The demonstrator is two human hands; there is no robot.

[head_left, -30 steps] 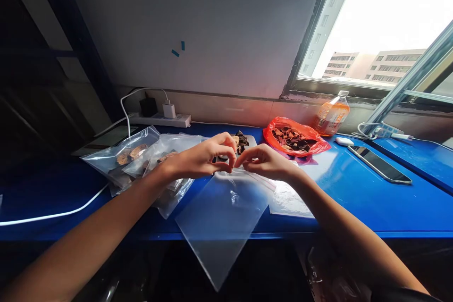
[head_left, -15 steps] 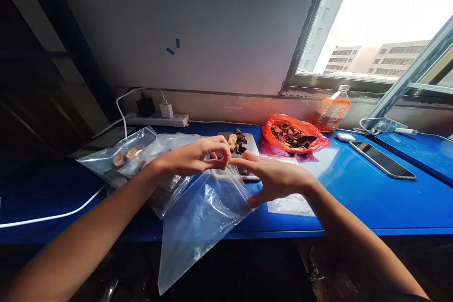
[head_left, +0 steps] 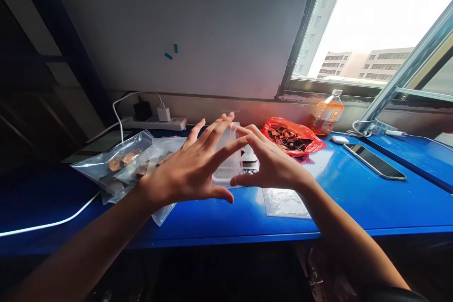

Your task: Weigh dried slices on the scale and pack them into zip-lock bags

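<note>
A clear zip bag (head_left: 226, 166) is upright between my hands, partly hidden by my fingers. My left hand (head_left: 187, 170) is open in front of it, fingers spread and thumb stretched out; its index finger meets the fingers of my right hand. My right hand (head_left: 274, 163) curves around the bag's right edge, thumb low and fingers high, and seems to hold it. Behind them a kitchen scale (head_left: 249, 163) shows only in part. Left of my left hand lie clear bags (head_left: 116, 181) with brown dried slices (head_left: 124, 159) in them.
A red plastic bag (head_left: 314, 146) of dark dried pieces stands right of the scale, near an orange drink bottle (head_left: 327, 115). A phone (head_left: 374, 161), white case (head_left: 339, 139), flat packet (head_left: 286, 204) and power strip (head_left: 173, 124) lie on the blue table (head_left: 354, 198).
The bag, which hung down over the table's front edge, is now raised and turned up behind my hands. My left hand has gone from a pinch to spread fingers.
</note>
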